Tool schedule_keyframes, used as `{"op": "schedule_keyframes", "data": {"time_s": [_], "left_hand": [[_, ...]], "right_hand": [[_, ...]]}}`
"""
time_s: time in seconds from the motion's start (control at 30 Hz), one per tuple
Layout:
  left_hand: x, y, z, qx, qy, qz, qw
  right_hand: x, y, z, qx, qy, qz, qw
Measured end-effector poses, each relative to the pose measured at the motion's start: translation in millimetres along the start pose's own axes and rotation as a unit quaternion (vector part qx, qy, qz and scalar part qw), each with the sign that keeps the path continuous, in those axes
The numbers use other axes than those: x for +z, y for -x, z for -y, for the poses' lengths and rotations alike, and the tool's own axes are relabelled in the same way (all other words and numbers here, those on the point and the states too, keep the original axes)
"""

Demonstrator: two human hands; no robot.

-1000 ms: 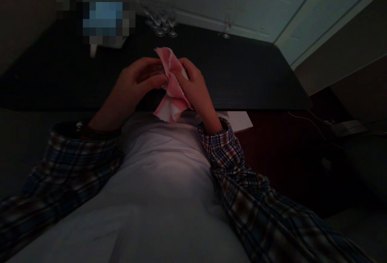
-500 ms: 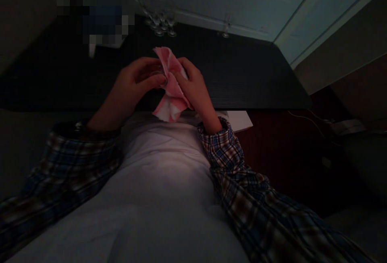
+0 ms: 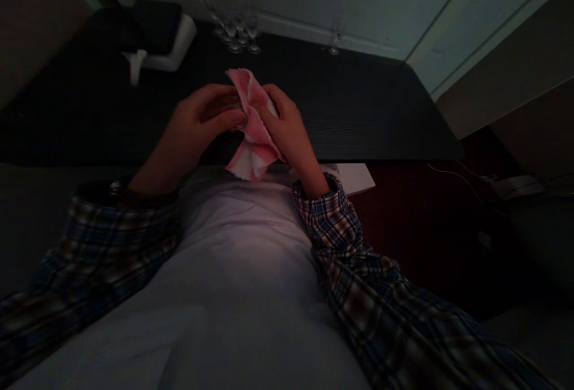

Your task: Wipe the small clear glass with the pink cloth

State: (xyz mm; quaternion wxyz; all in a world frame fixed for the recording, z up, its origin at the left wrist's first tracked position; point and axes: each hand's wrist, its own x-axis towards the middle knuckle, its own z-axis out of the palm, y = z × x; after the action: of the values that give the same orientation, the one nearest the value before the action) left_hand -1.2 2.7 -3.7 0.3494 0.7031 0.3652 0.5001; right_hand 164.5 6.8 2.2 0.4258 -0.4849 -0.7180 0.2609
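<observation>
1. Left hand (image 3: 192, 118): curled around a clear glass (image 3: 244, 122), mostly hidden.
2. Right hand (image 3: 289, 127): clamped on the pink cloth (image 3: 258, 131), which meets the left thumb.
3. Cloth position: at the middle of the tabletop (image 3: 381, 109)'s front edge, essentially unchanged.
4. White box (image 3: 185, 34), near the back left corner: previously obscured, now visible.
5. Stemmed glasses (image 3: 235, 36), near the back edge: unchanged.

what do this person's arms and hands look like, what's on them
The person wears blue, brown and white plaid fabric sleeves; a small pale spot shows at the left cuff. The left hand and right hand are bare, without gloves.
</observation>
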Motion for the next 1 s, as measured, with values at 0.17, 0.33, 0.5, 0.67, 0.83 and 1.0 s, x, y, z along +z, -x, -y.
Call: {"op": "schedule_keyframes", "data": {"time_s": [0.17, 0.33, 0.5, 0.67, 0.83, 1.0], "left_hand": [[-0.5, 0.7, 0.7, 0.002, 0.001, 0.007, 1.000], [-0.1, 0.6, 0.2, -0.006, 0.003, -0.001, 1.000], [0.0, 0.3, 0.5, -0.004, -0.003, 0.002, 1.000], [-0.1, 0.4, 1.0, -0.009, 0.012, 0.001, 1.000], [0.5, 0.7, -0.9, -0.015, 0.015, -0.006, 1.000], [1.3, 0.6, -2.9, -0.016, 0.012, -0.004, 1.000]], "right_hand": [[1.2, -0.2, -1.7, -0.023, -0.013, -0.001, 1.000], [3.2, -1.1, -6.8, -0.037, -0.009, -0.009, 0.999], [3.1, -0.6, -4.6, -0.033, -0.017, -0.016, 0.999], [2.5, 0.0, -4.1, -0.031, -0.022, -0.016, 0.999], [2.9, -0.8, -7.9, -0.052, -0.041, -0.015, 0.998], [3.1, -0.6, -7.8, -0.055, -0.032, -0.017, 0.998]]}}
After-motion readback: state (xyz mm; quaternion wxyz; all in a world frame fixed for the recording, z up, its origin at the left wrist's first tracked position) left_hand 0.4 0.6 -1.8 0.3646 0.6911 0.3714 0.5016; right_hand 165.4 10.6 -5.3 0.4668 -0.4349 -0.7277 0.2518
